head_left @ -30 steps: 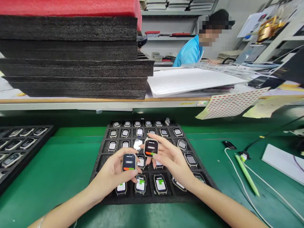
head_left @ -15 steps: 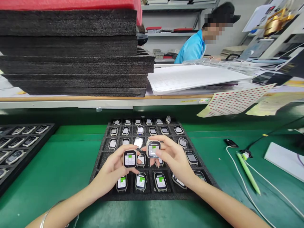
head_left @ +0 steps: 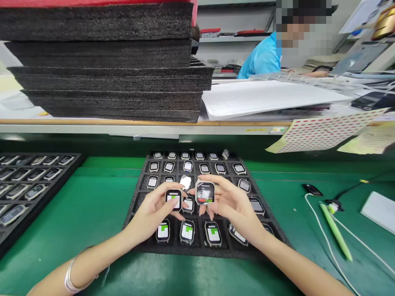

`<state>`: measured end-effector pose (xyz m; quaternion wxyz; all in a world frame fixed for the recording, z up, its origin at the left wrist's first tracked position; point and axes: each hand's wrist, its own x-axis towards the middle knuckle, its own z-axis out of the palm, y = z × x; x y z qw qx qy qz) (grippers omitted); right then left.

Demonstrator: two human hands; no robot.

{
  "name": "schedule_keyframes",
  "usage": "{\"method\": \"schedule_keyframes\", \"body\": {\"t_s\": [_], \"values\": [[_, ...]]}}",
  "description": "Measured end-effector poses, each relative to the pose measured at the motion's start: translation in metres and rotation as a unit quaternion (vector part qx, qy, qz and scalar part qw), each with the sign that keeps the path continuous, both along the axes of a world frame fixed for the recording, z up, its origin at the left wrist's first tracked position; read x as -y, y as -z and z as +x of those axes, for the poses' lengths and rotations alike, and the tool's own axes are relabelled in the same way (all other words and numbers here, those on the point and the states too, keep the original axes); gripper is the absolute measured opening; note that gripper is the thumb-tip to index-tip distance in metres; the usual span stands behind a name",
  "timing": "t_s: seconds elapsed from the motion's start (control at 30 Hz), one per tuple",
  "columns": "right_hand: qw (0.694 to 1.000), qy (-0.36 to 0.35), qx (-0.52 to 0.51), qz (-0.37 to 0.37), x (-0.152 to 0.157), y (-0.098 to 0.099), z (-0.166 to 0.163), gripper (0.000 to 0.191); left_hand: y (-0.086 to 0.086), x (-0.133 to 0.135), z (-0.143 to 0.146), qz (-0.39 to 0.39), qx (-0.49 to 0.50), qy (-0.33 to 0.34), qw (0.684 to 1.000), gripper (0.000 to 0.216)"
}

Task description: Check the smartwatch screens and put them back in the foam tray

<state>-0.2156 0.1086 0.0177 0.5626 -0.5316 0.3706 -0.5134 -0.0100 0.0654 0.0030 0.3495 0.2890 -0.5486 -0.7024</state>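
Note:
My left hand (head_left: 152, 213) grips a small smartwatch body (head_left: 173, 199) whose lit screen shows a white and green grid. My right hand (head_left: 231, 205) holds a second watch body (head_left: 205, 192) with a dark screen and a red and green bar. Both hands hover over a black foam tray (head_left: 138, 207) whose pockets hold several more watch bodies; three in the near row (head_left: 187, 231) show lit green and white screens.
Another black tray of watch bodies (head_left: 27, 185) lies at the left on the green mat. A green pen (head_left: 335, 231), white cable and black plug sit at the right. A raised shelf carries stacked black foam sheets (head_left: 105, 65) and papers. A person in blue sits behind.
The right hand's watch screen changed from a white grid to dark with a red-green bar; the left watch went from a dark screen to a grid. Both hands stayed over the tray as the view shifted.

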Motion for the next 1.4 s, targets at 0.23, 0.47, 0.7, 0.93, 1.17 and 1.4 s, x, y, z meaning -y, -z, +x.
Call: {"method": "schedule_keyframes", "body": {"t_s": [0.23,0.47,0.7,0.93,1.17,1.4], "values": [[1.000,-0.005,-0.018,0.001,-0.002,-0.003,0.005,0.042,0.000,0.003,0.002,-0.010,-0.007,0.001,1.000,0.027],[1.000,0.009,-0.021,-0.011,0.002,0.002,0.004,0.039,0.000,0.002,0.002,-0.016,-0.015,-0.006,1.000,0.039],[1.000,0.021,-0.007,-0.013,0.002,0.008,0.003,0.022,-0.001,0.002,0.002,-0.042,0.003,-0.028,0.999,0.028],[0.999,0.030,-0.016,-0.016,0.001,0.008,0.007,0.019,-0.002,0.002,0.002,-0.064,0.024,-0.062,0.996,0.015],[0.999,-0.033,0.010,-0.013,0.000,0.006,0.008,0.040,0.001,0.004,0.005,-0.056,0.011,-0.072,0.996,0.016],[0.999,-0.023,-0.027,-0.028,-0.001,0.012,0.011,0.040,-0.002,0.004,0.009,-0.039,-0.041,-0.034,0.998,0.041]]}}
